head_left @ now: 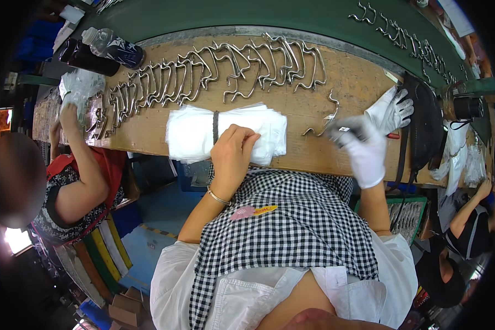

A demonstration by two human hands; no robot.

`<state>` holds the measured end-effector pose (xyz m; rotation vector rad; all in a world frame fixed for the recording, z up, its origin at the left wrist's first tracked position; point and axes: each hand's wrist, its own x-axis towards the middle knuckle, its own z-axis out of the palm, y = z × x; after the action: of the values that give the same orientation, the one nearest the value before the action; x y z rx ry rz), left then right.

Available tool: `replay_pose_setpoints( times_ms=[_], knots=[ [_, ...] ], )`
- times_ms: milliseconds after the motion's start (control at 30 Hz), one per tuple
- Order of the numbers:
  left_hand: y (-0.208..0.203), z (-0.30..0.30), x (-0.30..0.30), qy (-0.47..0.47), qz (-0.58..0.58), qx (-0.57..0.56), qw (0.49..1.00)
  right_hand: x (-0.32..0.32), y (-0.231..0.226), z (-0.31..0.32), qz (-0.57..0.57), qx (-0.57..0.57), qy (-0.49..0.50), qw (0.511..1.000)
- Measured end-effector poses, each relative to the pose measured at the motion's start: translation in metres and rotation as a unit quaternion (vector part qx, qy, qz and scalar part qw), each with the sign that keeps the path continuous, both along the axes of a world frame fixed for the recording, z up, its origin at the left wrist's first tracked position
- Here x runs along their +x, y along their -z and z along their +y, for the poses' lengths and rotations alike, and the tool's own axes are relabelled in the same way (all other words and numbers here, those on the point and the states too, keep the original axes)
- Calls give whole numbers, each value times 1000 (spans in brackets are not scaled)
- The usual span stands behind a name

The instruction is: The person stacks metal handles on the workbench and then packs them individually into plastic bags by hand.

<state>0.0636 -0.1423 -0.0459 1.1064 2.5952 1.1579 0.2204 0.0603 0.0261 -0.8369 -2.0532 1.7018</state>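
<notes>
- We find the bare left hand over a stack of clear plastic bags with a dark band around it; its fingers are bent, thumb near forefinger, and we cannot tell whether they pinch a bag.
- We note the gloved right hand at the near end of a single bent chrome rod, right of the stack; blur prevents us from telling whether its fingers grip.
- We record a row of bent chrome rods beyond the stack on the wooden tabletop.
- We observe a white-and-grey work glove beside a black bag.
</notes>
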Motion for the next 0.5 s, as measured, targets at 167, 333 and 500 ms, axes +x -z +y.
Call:
replay_pose_setpoints(
  times_ms=[167,333,500],
  knots=[
    [-4,-9,-2,10,-45,29,999,-12,18,-33,185,-299,-86,932],
    [-4,-13,0,-19,-126,49,991,-33,45,-43,300,-403,-87,860],
    [4,-17,-2,-80,-232,112,963,-37,59,-39,255,-397,-39,881]
  ],
)
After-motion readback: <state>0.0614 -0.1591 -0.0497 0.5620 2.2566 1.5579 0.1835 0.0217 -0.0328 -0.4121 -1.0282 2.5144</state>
